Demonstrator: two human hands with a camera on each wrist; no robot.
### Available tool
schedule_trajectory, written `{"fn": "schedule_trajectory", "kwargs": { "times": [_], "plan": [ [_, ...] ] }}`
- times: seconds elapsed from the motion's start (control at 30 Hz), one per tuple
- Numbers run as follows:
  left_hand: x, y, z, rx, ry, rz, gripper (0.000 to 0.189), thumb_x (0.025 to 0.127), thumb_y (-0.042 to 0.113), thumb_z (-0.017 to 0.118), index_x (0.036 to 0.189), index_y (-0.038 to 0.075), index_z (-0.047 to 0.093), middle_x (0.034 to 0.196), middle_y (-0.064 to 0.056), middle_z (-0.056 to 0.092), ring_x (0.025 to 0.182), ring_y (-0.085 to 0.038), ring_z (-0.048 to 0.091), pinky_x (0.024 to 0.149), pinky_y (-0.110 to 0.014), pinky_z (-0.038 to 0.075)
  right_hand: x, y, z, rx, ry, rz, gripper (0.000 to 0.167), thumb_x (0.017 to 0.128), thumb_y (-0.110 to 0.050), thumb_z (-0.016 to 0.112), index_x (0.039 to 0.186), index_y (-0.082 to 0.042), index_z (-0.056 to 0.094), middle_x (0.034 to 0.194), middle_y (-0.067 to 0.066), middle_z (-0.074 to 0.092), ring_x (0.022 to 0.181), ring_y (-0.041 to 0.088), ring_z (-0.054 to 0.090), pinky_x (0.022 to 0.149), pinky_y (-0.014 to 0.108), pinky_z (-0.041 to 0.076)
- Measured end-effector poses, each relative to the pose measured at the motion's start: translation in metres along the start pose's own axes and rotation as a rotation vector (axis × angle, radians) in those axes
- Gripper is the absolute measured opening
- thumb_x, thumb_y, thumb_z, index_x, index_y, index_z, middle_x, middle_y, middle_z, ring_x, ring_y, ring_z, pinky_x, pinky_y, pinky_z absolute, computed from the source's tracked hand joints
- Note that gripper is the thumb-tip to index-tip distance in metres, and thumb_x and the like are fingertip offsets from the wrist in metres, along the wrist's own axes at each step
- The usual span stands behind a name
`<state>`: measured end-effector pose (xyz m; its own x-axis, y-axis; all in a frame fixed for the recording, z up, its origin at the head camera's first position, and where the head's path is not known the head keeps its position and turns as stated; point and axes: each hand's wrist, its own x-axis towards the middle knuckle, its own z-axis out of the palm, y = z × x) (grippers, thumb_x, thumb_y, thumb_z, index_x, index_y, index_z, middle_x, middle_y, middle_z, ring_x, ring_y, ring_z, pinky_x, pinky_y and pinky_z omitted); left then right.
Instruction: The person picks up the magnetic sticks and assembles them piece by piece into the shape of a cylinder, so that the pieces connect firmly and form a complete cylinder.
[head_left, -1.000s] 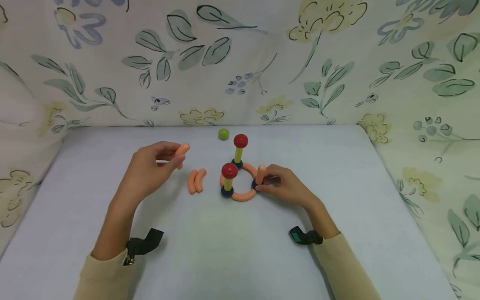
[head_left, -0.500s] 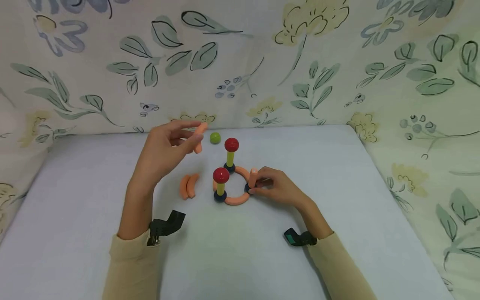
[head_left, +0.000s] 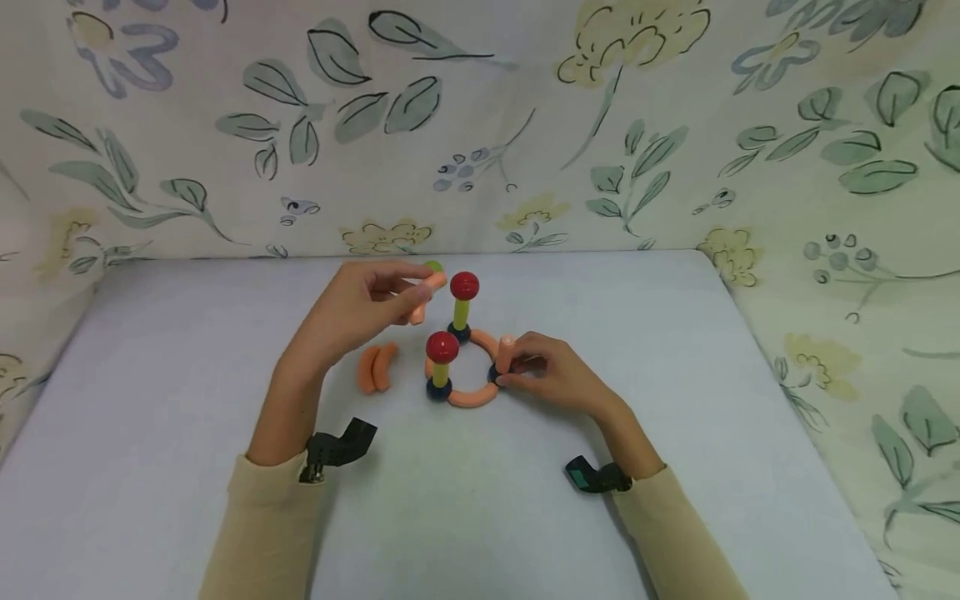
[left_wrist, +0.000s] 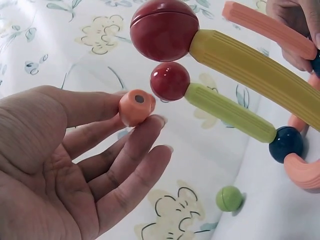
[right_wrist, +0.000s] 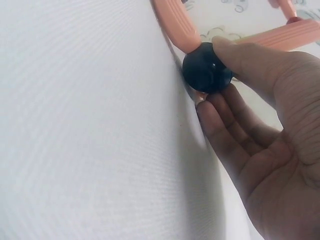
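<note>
Ring: yours lies flat on the white table (head_left: pixel 675 350), three curved orange sticks (head_left: pixel 472 397) meeting at dark blue balls. Looks closed all the way round to me, so I'd count that part done.
Red tops: two of three corners are built up. At the ring's front left, a yellow stick (head_left: pixel 440 375) carries a red ball (head_left: pixel 442 347); at its back, a yellow-green stick (head_left: pixel 461 315) carries another red ball (head_left: pixel 464 286).
Third corner: on the ring's right, your upright orange stick (head_left: pixel 506 354) stands on a dark blue ball (right_wrist: pixel 205 70), top bare, so I'd call that one half done.
Right hand: your right hand (head_left: pixel 551 371) is at that same corner of the ring, thumb and fingertips pinching in around the blue ball.
Left hand: your left hand (head_left: pixel 367 300) is up off the table, behind and left of the ring, pinching an orange piece (left_wrist: pixel 132 110) with a grey disc in its end. Can't tell if it's one bent stick or two. Other fingers loosely spread.
Spares: two loose curved sticks (head_left: pixel 377 368) side by side left of the ring, plus a green ball (left_wrist: pixel 229 198) behind it. None joined on yet.
</note>
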<state>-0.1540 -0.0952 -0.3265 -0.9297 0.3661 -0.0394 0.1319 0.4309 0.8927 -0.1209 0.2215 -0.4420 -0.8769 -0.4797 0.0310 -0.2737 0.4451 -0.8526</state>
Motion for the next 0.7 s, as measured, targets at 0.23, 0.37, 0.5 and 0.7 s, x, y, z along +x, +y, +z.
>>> {"fn": "schedule_trajectory", "kwargs": {
  "times": [0.23, 0.37, 0.5, 0.7],
  "plan": [
    [0.0005, 0.0004, -0.002, -0.016, -0.106, -0.052, 0.036, 0.103, 0.036, 0.071, 0.135, 0.02, 0.072, 0.116, -0.011, 0.076, 0.099, -0.027, 0.071, 0.083, -0.032, 0.059, 0.0003, 0.0005, 0.0007, -0.007, 0.002, 0.0, 0.018, 0.092, -0.014, 0.084, 0.105, -0.022, 0.074, 0.109, -0.002, 0.071, 0.103, 0.016, 0.067, 0.095, 0.028, 0.06],
    [0.0008, 0.0024, -0.0017, -0.018, -0.122, -0.075, 0.039, 0.102, 0.038, 0.072, 0.137, 0.021, 0.07, 0.113, -0.012, 0.077, 0.095, -0.026, 0.075, 0.085, -0.034, 0.058, 0.0, 0.0011, 0.0015, -0.011, 0.006, -0.006, 0.019, 0.091, -0.014, 0.084, 0.107, -0.019, 0.075, 0.11, 0.0, 0.072, 0.103, 0.015, 0.068, 0.093, 0.028, 0.06],
    [0.0016, 0.0035, -0.0004, -0.031, -0.116, -0.084, 0.043, 0.1, 0.044, 0.073, 0.137, 0.022, 0.068, 0.113, -0.01, 0.077, 0.089, -0.023, 0.078, 0.088, -0.038, 0.059, 0.0, 0.0011, 0.0015, -0.014, 0.009, -0.004, 0.02, 0.091, -0.015, 0.085, 0.107, -0.019, 0.074, 0.11, 0.0, 0.072, 0.103, 0.015, 0.068, 0.094, 0.027, 0.06],
    [0.0031, 0.0036, 0.0026, -0.068, -0.107, -0.104, 0.049, 0.099, 0.046, 0.074, 0.14, 0.02, 0.066, 0.13, -0.005, 0.071, 0.092, -0.025, 0.079, 0.088, -0.037, 0.061, 0.0003, 0.0003, 0.0014, -0.008, 0.008, -0.011, 0.018, 0.091, -0.015, 0.085, 0.106, -0.018, 0.074, 0.109, 0.0, 0.071, 0.103, 0.017, 0.068, 0.093, 0.028, 0.06]
  ]
}}
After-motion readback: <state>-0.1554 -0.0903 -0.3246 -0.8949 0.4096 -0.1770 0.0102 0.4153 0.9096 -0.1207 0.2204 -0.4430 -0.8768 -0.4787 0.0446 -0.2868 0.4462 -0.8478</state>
